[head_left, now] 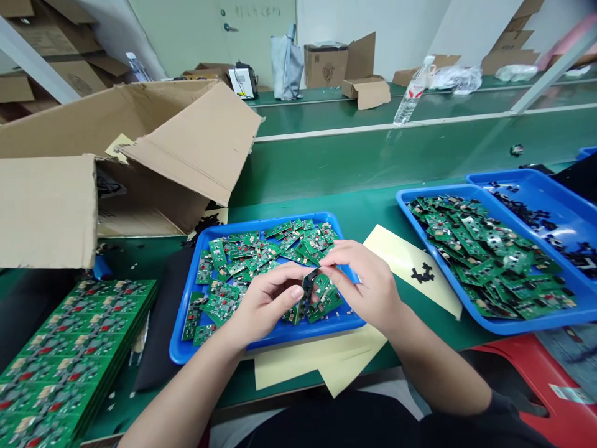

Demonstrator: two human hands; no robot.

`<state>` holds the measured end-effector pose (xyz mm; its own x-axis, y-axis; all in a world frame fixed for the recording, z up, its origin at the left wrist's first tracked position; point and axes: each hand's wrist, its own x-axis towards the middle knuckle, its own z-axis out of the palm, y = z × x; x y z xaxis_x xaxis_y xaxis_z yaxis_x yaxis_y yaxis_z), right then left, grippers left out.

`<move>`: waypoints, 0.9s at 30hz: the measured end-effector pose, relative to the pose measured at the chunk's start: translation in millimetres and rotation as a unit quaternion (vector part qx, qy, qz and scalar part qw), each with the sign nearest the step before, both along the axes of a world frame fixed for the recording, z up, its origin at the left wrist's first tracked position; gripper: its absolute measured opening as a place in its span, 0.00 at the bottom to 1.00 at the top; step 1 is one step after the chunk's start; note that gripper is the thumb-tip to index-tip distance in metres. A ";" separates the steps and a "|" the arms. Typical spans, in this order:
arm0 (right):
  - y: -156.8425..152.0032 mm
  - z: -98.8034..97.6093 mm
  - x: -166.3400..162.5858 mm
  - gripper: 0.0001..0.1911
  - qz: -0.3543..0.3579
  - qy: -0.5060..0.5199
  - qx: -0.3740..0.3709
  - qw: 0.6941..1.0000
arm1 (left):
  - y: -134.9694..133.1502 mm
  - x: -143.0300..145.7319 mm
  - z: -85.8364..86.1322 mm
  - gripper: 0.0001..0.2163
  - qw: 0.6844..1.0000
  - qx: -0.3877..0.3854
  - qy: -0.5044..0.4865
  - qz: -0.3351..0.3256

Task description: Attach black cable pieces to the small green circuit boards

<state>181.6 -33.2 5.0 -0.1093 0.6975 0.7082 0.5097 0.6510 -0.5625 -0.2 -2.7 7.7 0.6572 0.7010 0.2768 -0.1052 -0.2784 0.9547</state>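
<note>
My left hand (265, 302) and my right hand (361, 283) meet over the near edge of a blue tray (186, 323) filled with several small green circuit boards (252, 255). Both hands pinch one small green board with a black part on it (308, 287), held upright between the fingertips. The fingers of both hands are curled closed around it.
A stack of large green circuit panels (69, 361) lies at the near left. An open cardboard box (140, 162) lies on its side behind it. Two more blue trays sit to the right, one with green boards (485, 255), one with black parts (550, 218). Yellow paper (405, 261) bears one black part (422, 273). A water bottle (413, 93) stands at the back.
</note>
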 end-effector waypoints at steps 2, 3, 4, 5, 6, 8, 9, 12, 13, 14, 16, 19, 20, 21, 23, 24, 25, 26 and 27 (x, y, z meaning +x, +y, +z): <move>1.2 -1.2 -0.2 0.07 -0.010 -0.018 0.024 0.999 | 0.9 -1.2 0.8 0.14 0.999 -0.044 0.015 -0.016; 1.8 -1.6 -0.4 0.07 -0.015 -0.026 0.033 0.999 | 1.4 -2.1 0.8 0.14 0.997 -0.069 0.021 -0.024; 2.3 -1.9 -0.5 0.07 -0.019 -0.033 0.042 0.998 | 1.9 -3.1 0.8 0.14 0.995 -0.090 0.026 -0.031; 2.7 -2.2 -0.6 0.08 -0.020 -0.039 0.048 0.998 | 2.4 -4.1 0.8 0.15 0.993 -0.108 0.031 -0.038; 3.0 -2.6 -0.5 0.09 -0.017 -0.044 0.052 0.998 | 2.8 -5.0 0.9 0.15 0.991 -0.122 0.036 -0.044; 3.5 -3.7 -0.3 0.12 -0.002 -0.054 0.060 0.997 | 3.5 -6.2 1.6 0.16 0.988 -0.139 0.049 -0.055; 3.7 -4.4 -0.1 0.13 0.008 -0.059 0.062 0.996 | 3.6 -6.5 2.1 0.16 0.987 -0.142 0.054 -0.058; 3.0 -6.0 0.3 0.18 0.035 -0.062 0.064 0.995 | 3.6 -6.2 2.8 0.15 0.990 -0.115 0.065 -0.043; 2.4 -6.0 0.6 0.20 0.043 -0.056 0.063 0.996 | 3.4 -6.0 2.4 0.14 0.993 -0.092 0.071 -0.025; 1.7 -5.5 1.1 0.23 0.049 -0.044 0.061 0.996 | 3.3 -5.9 1.5 0.14 0.995 -0.061 0.080 0.000; 0.0 -3.5 3.1 0.30 0.054 -0.001 0.061 0.997 | 3.4 -6.2 -1.4 0.13 0.992 0.027 0.103 0.064; -1.4 1.8 8.3 0.30 0.037 0.087 0.045 0.994 | 4.2 -7.8 -6.0 0.12 0.961 0.209 0.123 0.133; -1.3 3.6 10.1 0.27 0.036 0.100 0.031 0.994 | 4.5 -8.4 -6.9 0.12 0.944 0.272 0.124 0.142; -0.9 5.1 11.7 0.23 0.042 0.094 0.013 0.995 | 4.9 -9.1 -7.4 0.13 0.925 0.328 0.123 0.150; 0.5 6.7 13.4 0.17 0.059 0.039 -0.012 0.997 | 5.8 -10.0 -7.6 0.14 0.887 0.413 0.123 0.164; 1.3 6.8 13.5 0.14 0.064 0.003 -0.012 0.998 | 6.3 -10.4 -7.4 0.15 0.872 0.440 0.125 0.172; 2.1 6.4 13.2 0.12 0.065 -0.028 -0.005 0.997 | 6.8 -10.7 -7.2 0.15 0.861 0.459 0.125 0.179; 2.7 5.7 12.6 0.09 0.062 -0.050 0.007 0.997 | 7.4 -11.1 -6.9 0.16 0.853 0.471 0.125 0.186; 3.1 4.9 11.8 0.07 0.055 -0.065 0.020 0.996 | 8.0 -11.5 -6.8 0.16 0.848 0.478 0.125 0.193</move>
<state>193.5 -30.0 9.9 -0.2772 0.6476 0.7098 0.5005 0.7279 -0.4687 -11.7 5.3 0.9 0.5522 0.4100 0.7259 0.3411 -0.9056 0.2520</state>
